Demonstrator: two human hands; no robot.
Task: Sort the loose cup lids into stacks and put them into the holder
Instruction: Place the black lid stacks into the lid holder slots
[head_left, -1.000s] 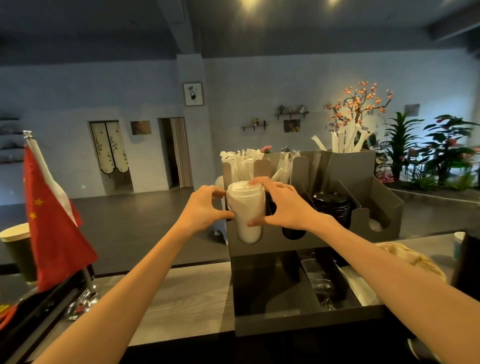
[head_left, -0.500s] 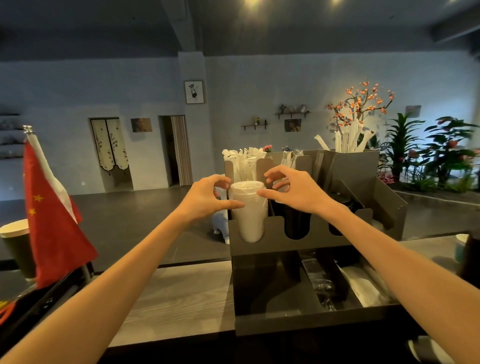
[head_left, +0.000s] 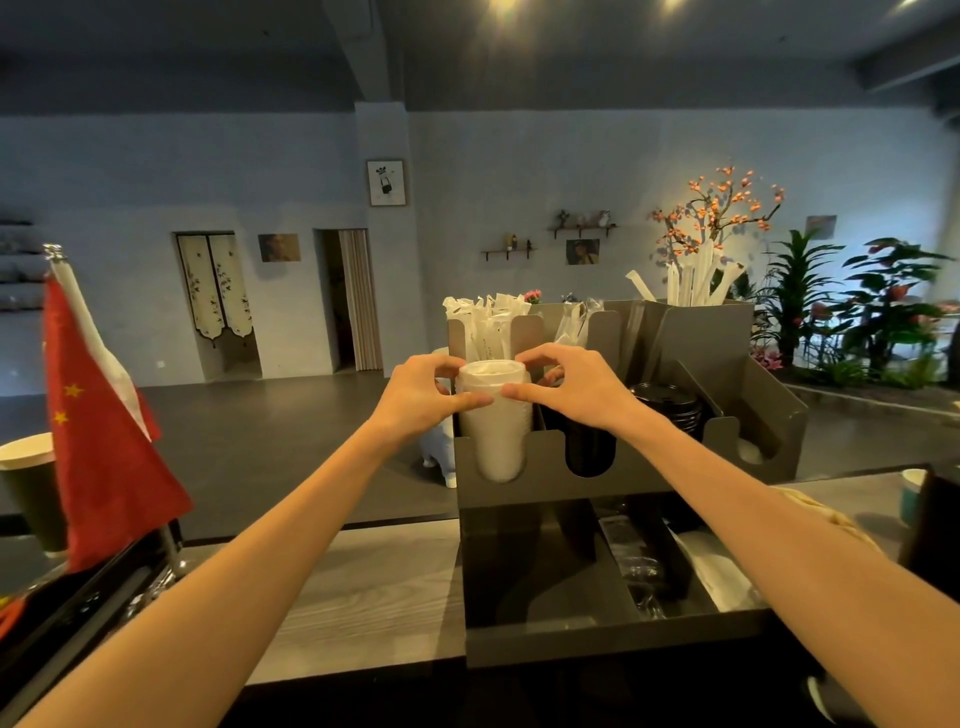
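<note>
The left hand (head_left: 421, 397) and right hand (head_left: 569, 387) clasp the top of the white lid stack (head_left: 493, 415) from either side, fingers curled round it, thumbs nearly meeting in front. The stack stands in the holder's (head_left: 597, 488) leftmost slot, poking above the rim. This looks like the seating step: the stack is being settled into place. Next it likely needs a gentle push down and squaring, then release. The black lids (head_left: 670, 408) sit in slots further right. The stack's base and the fingers behind it are hidden.
</note>
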